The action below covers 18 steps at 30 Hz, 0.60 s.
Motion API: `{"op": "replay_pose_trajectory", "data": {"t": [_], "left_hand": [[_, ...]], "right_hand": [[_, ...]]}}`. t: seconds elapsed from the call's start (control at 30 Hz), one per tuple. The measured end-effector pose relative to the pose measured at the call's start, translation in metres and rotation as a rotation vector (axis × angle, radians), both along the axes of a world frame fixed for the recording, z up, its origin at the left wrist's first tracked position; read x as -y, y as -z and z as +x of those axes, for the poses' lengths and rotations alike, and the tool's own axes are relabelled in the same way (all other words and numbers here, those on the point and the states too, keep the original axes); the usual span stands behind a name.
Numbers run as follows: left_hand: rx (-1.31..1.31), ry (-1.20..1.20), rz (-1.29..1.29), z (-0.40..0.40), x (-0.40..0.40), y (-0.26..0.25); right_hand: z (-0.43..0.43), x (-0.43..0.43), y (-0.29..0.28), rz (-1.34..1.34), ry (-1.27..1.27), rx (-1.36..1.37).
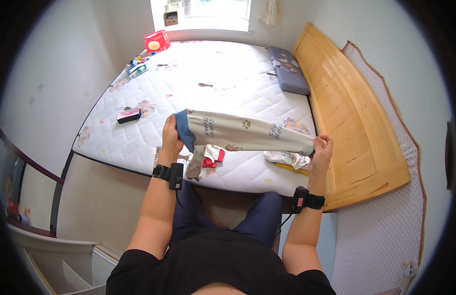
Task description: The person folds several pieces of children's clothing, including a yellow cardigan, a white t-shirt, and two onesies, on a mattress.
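Observation:
Stretched between my two hands above the near edge of the mattress is a cream garment with a paw and lettering print (233,129), which looks like small trousers. My left hand (173,137) grips its blue band. At the other end my right hand (321,149) pinches the narrow end of a leg. The other leg hangs down beside my left wrist. Beneath it on the mattress lie a red and white cloth (213,156) and, near my right wrist, a folded white printed cloth (287,158) on a yellow one (292,168).
The patterned mattress (146,140) bears a black and pink box (128,115), a red bag (157,41), small items (137,68) and a grey pillow (292,79). A wooden headboard (346,110) stands right. Open drawers or shelving (58,265) lie at lower left.

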<state>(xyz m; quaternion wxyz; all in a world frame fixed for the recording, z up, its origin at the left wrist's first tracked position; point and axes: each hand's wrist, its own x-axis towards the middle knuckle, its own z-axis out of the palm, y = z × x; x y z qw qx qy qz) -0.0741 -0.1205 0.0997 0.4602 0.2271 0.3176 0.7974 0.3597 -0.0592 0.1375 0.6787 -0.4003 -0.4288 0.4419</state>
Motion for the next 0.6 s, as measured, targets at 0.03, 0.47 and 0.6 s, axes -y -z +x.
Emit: {"op": "replay_pose_trajectory", "data": {"t": [0.03, 0.47, 0.6], "left_hand": [[-0.047, -0.006, -0.014, 0.000, 0.001, -0.002], [-0.279, -0.023, -0.068, -0.009, -0.001, -0.027], [-0.249, -0.036, -0.008, -0.008, -0.008, -0.033]], "right_hand": [[0.001, 0.000, 0.000, -0.006, -0.001, -0.037], [0.026, 0.000, 0.002, 0.096, 0.236, 0.623], [0.042, -0.011, 0.023, 0.015, 0.087, 0.382]]}}
